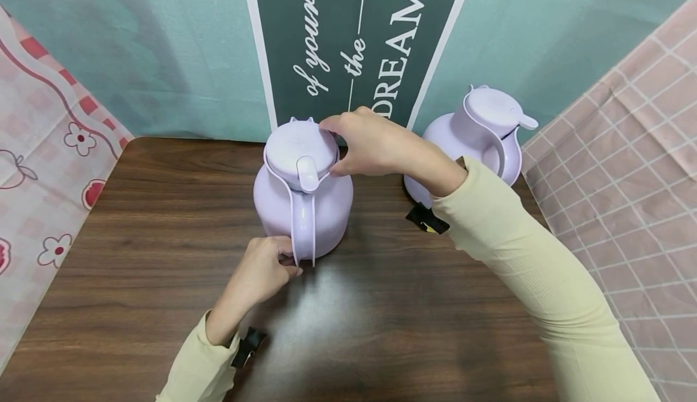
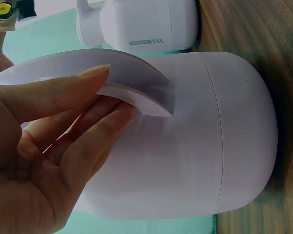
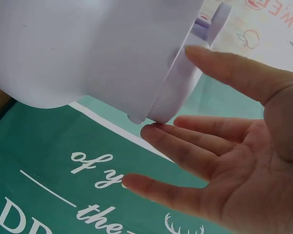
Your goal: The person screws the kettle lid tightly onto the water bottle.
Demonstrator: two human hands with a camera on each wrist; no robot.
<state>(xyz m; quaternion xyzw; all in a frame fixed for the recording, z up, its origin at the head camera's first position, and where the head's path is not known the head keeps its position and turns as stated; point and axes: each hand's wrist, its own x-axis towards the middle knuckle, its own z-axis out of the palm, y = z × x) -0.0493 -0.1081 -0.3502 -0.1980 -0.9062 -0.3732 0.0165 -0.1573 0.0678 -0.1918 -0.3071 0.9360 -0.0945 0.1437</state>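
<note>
A pale lilac thermos jug (image 1: 332,220) stands upright on the wooden table, its handle toward me. My left hand (image 1: 265,269) pinches the lower part of the handle (image 1: 303,220); in the left wrist view the thumb lies on one side and fingers on the other. My right hand (image 1: 376,141) is at the right side of the lid (image 1: 296,148). In the right wrist view its thumb touches the lid's edge, while the other fingers extend loosely near the spout side. The lid lies down on the jug's neck.
A second lilac thermos jug (image 1: 446,129) stands at the back right, partly behind my right forearm. Behind the table (image 1: 163,238) hangs a teal cloth (image 1: 207,57) with a dark lettered panel. Patterned cloths flank both sides.
</note>
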